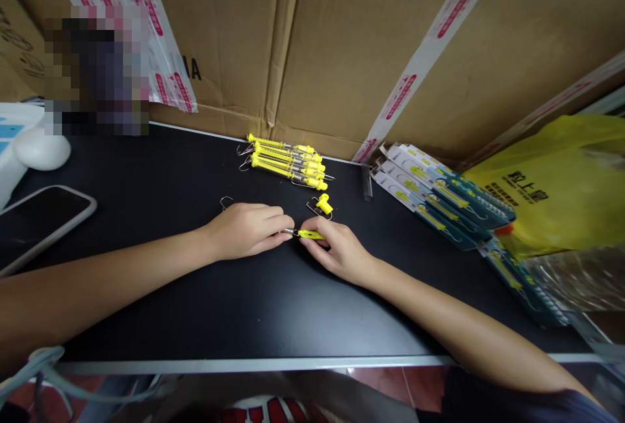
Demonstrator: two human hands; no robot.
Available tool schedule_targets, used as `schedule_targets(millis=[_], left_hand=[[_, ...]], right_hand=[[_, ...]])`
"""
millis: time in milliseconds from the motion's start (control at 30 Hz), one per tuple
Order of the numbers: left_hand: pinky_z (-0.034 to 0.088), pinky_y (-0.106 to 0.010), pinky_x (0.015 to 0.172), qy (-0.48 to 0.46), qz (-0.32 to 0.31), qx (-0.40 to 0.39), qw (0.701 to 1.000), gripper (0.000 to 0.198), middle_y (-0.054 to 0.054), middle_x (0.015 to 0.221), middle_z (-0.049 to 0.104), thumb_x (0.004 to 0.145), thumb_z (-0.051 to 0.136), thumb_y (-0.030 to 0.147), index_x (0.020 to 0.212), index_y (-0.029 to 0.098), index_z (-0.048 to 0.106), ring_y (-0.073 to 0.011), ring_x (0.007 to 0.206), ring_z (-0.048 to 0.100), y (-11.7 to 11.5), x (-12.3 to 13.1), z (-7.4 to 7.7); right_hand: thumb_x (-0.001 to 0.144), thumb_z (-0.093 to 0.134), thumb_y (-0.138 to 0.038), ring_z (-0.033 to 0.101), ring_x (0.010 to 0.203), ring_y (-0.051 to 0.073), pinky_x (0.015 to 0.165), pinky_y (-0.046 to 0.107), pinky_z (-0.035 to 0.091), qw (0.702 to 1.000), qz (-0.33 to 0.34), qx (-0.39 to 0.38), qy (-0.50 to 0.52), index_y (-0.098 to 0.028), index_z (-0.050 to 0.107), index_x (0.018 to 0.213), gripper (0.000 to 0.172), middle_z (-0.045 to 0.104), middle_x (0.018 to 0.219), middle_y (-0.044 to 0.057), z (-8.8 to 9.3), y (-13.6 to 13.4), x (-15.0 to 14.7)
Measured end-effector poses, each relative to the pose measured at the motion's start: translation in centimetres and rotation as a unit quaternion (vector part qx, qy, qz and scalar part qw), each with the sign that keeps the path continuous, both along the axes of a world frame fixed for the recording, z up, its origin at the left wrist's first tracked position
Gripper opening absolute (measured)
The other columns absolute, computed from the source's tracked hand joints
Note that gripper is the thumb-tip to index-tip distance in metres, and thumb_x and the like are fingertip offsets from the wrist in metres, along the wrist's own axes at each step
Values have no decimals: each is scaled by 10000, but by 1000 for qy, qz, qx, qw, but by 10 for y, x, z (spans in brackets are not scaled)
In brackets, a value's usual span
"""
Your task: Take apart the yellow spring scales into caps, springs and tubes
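Note:
My left hand (251, 231) is closed in a pinch on a thin metal spring end (288, 231), most of it hidden by the fingers. Facing it, my right hand (339, 247) grips a flat yellow plastic strip (309, 235) with a small loop at its tip. The two pieces meet between my fingertips; whether they are joined I cannot tell. Just beyond the right hand lies a yellow cap (323, 203) beside a bent wire hook (312, 205). Another wire hook (226, 201) pokes out behind my left hand. Farther back, several yellow tubular spring scales (288, 164) with hooks lie in a pile.
Several printed boxes (434, 195) and a clear tube (366, 183) lie at the right, by a yellow bag (551, 182). A phone (43, 224) and a white rounded object (41, 148) are at the left. Cardboard (332, 52) stands along the black table's (234, 319) back edge.

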State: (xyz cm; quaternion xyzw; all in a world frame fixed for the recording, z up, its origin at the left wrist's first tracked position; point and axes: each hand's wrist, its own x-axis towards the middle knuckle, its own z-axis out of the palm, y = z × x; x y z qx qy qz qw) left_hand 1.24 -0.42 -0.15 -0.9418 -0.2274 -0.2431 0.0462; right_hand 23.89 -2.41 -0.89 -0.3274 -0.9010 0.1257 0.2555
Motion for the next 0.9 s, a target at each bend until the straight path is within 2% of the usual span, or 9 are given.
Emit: schedule_targets(millis=[300, 633, 900], left_hand=[[409, -208, 625, 15, 9, 24, 1000, 273, 20, 767, 620, 953, 364, 316, 889, 186, 595, -102, 683, 588, -1, 1, 0], [408, -210, 608, 17, 9, 26, 999, 298, 24, 748, 620, 959, 349, 338, 867, 184, 587, -105, 676, 603, 0, 2, -2], [410, -211, 598, 32, 5, 17, 999, 351, 12, 731, 616, 969, 299, 348, 833, 177, 574, -111, 669, 598, 1, 2, -3]], right_hand=[[917, 447, -259, 541, 619, 116, 599, 227, 431, 1000, -1, 11, -9, -204, 485, 929, 68, 596, 755, 21, -1, -1, 1], [924, 446, -297, 603, 711, 149, 667, 261, 459, 997, -10, 60, -44, -194, 495, 996, 135, 645, 824, 53, -1, 0, 1], [939, 407, -277, 597, 672, 156, 622, 267, 448, 992, -1, 111, -59, -187, 494, 962, 127, 652, 793, 60, 0, -1, -4]])
